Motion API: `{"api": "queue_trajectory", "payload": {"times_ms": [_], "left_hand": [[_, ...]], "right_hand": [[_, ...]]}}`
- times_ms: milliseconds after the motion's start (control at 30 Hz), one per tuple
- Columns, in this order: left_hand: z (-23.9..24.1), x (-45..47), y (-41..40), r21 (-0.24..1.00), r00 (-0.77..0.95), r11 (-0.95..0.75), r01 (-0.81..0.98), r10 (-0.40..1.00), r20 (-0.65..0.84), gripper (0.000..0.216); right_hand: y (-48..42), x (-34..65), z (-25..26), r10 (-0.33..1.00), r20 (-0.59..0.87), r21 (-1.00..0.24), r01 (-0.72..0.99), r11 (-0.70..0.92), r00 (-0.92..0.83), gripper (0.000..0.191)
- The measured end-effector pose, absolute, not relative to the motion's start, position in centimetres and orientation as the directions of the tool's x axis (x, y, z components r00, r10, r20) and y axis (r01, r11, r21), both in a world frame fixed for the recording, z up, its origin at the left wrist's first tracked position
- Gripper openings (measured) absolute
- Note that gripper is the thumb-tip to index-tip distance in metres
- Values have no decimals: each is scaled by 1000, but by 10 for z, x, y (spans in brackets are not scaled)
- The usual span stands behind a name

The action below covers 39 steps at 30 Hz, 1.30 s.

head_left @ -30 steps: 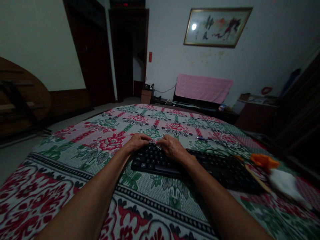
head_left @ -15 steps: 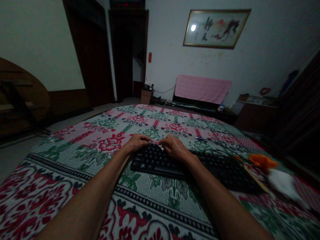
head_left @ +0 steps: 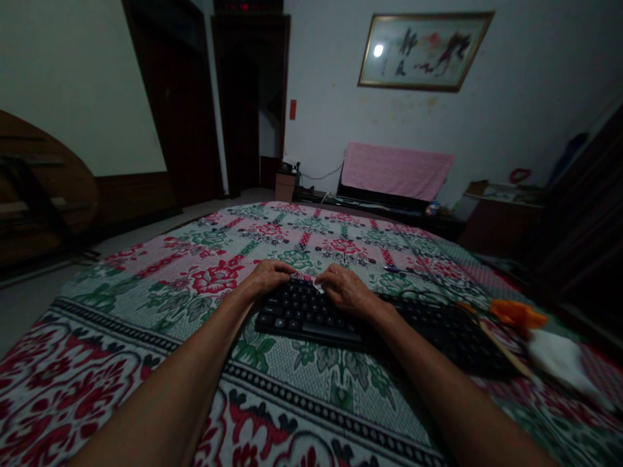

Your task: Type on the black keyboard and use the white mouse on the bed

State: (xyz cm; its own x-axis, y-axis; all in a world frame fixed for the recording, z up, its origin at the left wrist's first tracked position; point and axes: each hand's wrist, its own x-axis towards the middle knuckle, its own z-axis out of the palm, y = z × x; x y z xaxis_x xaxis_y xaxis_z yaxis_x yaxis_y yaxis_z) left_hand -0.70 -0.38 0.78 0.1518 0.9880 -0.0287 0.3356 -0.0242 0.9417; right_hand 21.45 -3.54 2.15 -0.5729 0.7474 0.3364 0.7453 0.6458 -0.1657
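A black keyboard [head_left: 311, 318] lies across a flowered cloth [head_left: 214, 279], its middle partly covered by my right forearm. At its far left corner, my left hand [head_left: 268, 275] has its fingers together and curled over the edge. My right hand [head_left: 346, 290] is a short way to the right, above the upper rows of keys. Pinched between its thumb and fingers is a small white piece [head_left: 318, 286], which looks like tissue or thin cloth. Its tip is close to or on the top keys; contact is hard to make out.
Right of the keyboard are an orange cloth [head_left: 518, 314], a crumpled white cloth [head_left: 559, 357] and a thin wooden strip [head_left: 506, 350]. A slim purple-ended tool [head_left: 392, 268] lies beyond the keyboard, near a dark cable. Further back, a pink towel [head_left: 396, 170] hangs over something dark.
My right hand and the white piece have shifted slightly to the right along the top of the keyboard. The left hand stays at the corner. The view has tilted a little.
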Motion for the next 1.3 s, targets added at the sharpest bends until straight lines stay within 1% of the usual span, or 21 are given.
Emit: {"api": "queue_trajectory", "payload": {"times_ms": [100,300,467,600,700,767,833,967,1067,1200,1300], "left_hand": [[8,-7,-4,935,152,-46,353,988,-8,30],[4,-10,2,920,207,-132,368,977,58,30],[3,-10,4,907,212,-137,398,976,55,30],[4,-10,3,911,223,-133,391,974,46,29],[4,-9,2,919,222,-121,375,974,38,28],[5,-8,1,922,215,-105,373,976,25,28],[5,-8,0,919,203,-93,383,979,14,28],[5,-8,0,916,201,-88,393,980,8,29],[3,-9,2,921,211,-95,377,977,14,28],[0,-9,4,917,200,-111,383,979,35,28],[0,-9,4,920,205,-95,381,979,16,29]], "right_hand": [[-36,214,20,764,354,-167,767,620,-540,29],[-37,216,24,774,360,-185,773,607,-521,27],[-36,210,24,744,388,-196,741,643,-543,27],[-35,201,20,732,367,-141,744,653,-574,27],[-37,200,24,749,326,-73,775,628,-577,27],[-38,205,28,770,300,-60,795,604,-563,28],[-38,213,31,795,298,-82,815,573,-529,28],[-35,225,29,816,358,-141,838,528,-454,29],[-35,222,27,803,351,-155,815,558,-482,28],[-40,211,28,780,294,-94,795,599,-552,28],[-40,212,31,791,271,-81,806,587,-549,28]]}}
